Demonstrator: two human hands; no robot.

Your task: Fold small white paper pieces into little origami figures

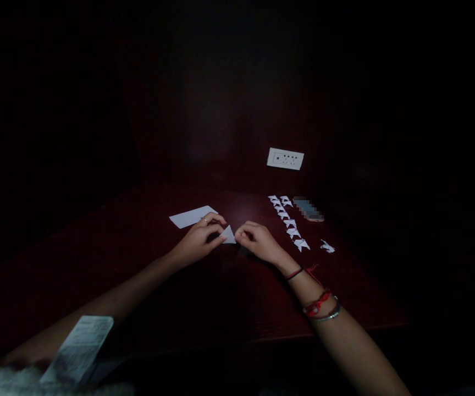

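Small white paper triangle (230, 236) sits between the two hands, at or just above the tabletop (246, 308); exact clearance not readable in this light. Peak points away from the person; its longest visible edge, the near one, runs roughly left to right, from one hand toward the other. Left hand (196, 241): thumb and index finger pinch the triangle's left side. Right hand (259, 241): fingers curled inward at the right corner, tips touching or just beside it; cannot tell whether they grip the paper. So the triangle lies right of the left fingers and left of the right fingers, left hand having the surer hold. Flat white sheet (188, 218) lies beyond the left hand, partly behind its fingers.
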